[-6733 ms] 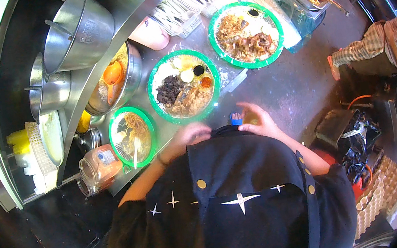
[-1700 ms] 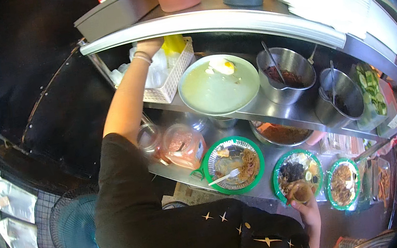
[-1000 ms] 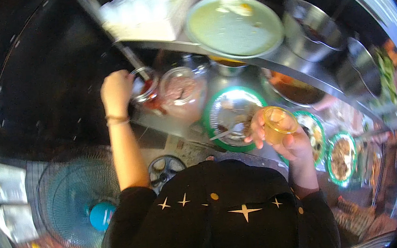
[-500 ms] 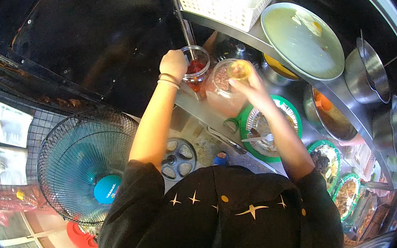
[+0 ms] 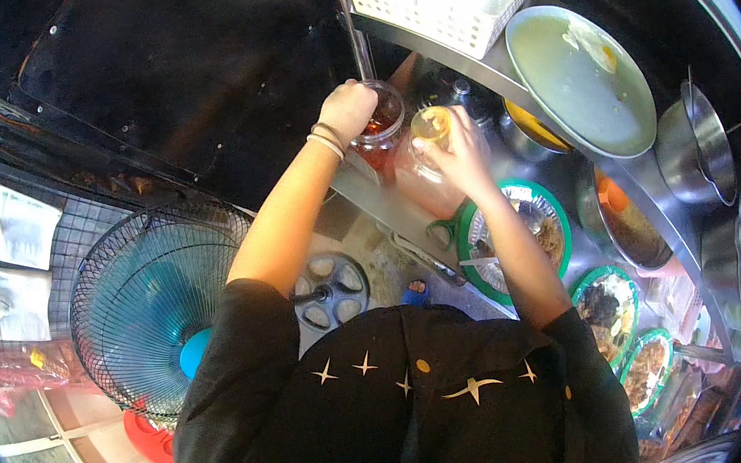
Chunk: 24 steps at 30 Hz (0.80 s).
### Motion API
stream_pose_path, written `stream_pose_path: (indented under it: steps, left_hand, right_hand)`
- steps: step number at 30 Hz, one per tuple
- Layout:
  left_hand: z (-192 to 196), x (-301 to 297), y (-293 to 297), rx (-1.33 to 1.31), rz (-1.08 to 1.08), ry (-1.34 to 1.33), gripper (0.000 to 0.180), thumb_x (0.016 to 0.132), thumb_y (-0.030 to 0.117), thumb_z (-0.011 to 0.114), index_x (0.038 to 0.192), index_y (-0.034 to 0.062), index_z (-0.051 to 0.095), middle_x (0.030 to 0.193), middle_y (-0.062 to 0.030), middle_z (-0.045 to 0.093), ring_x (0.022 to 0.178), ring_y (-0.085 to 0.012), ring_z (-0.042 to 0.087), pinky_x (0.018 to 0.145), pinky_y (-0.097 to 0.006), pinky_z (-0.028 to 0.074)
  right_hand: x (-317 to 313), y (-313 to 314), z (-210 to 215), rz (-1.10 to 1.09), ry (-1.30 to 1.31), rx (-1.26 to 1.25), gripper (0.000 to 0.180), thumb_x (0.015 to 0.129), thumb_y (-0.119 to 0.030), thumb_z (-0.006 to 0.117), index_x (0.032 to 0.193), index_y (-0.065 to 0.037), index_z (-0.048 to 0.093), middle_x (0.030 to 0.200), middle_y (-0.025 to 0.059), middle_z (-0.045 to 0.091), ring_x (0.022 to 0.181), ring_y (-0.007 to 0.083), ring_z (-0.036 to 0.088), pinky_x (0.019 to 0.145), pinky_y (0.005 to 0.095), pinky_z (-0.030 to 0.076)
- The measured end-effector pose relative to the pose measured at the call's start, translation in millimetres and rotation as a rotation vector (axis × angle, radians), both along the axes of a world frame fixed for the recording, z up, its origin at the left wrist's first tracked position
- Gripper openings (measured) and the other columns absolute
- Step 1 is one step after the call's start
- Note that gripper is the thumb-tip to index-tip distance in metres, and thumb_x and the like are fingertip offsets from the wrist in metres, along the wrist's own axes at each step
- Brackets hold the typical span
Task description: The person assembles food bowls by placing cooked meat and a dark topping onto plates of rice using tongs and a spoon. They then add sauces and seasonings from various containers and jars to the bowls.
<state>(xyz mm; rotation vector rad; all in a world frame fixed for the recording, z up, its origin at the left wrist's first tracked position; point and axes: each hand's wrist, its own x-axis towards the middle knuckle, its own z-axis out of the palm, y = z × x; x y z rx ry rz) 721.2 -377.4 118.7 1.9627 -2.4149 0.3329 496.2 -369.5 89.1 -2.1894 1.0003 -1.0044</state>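
My left hand [image 5: 349, 110], a band and ties round its wrist, is closed at the rim of a clear jar [image 5: 381, 142] with red contents. What its fingers hold, if anything, is hidden. To the right stands a larger clear jar [image 5: 420, 186] with pinkish contents. Over its mouth my right hand [image 5: 457, 149] grips a small yellowish see-through round piece [image 5: 429, 127], like a lid or shallow cup. I cannot tell whether it rests on the jar's rim.
Green-rimmed trays of food [image 5: 558, 227] line the right side. A shelf bears a white basket [image 5: 468, 32], a large pale plate [image 5: 581, 81] and metal pots [image 5: 692, 155]. A caged fan [image 5: 148, 305] stands at left. Behind the jars rises a dark panel [image 5: 185, 78].
My right hand has brought the yellowish round piece from beside the pinkish jar's mouth to over it. My left hand stays at the red jar's rim. The whole view has shifted slightly.
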Motion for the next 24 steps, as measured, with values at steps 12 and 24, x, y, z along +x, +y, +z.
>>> stream_pose_path:
  steps: [12,24]
  left_hand:
    - [6.4,7.0,-4.6,0.249,0.01,0.124,0.015,0.072,0.005,0.058,0.081,0.0007,0.07,0.086,-0.0224,0.066,0.084,-0.0359,0.066,0.076,-0.042,0.054]
    - [13.0,-1.7,-1.9,0.291,-0.139,0.31,0.013,0.067,0.014,0.066,0.075,0.0042,0.069,0.076,-0.0193,0.065,0.075,-0.0354,0.065,0.071,-0.042,0.052]
  right_hand:
    - [3.4,-1.5,-0.5,-0.062,-0.2,-0.046,0.06,0.068,-0.034,0.08,0.113,-0.004,0.055,0.101,0.0143,0.056,0.097,0.0325,0.056,0.085,0.0408,0.045]
    - [3.5,3.0,0.8,-0.152,-0.204,-0.046,0.056,0.07,-0.027,0.079,0.116,-0.007,0.054,0.105,0.0123,0.058,0.102,0.0295,0.057,0.087,0.0382,0.046]
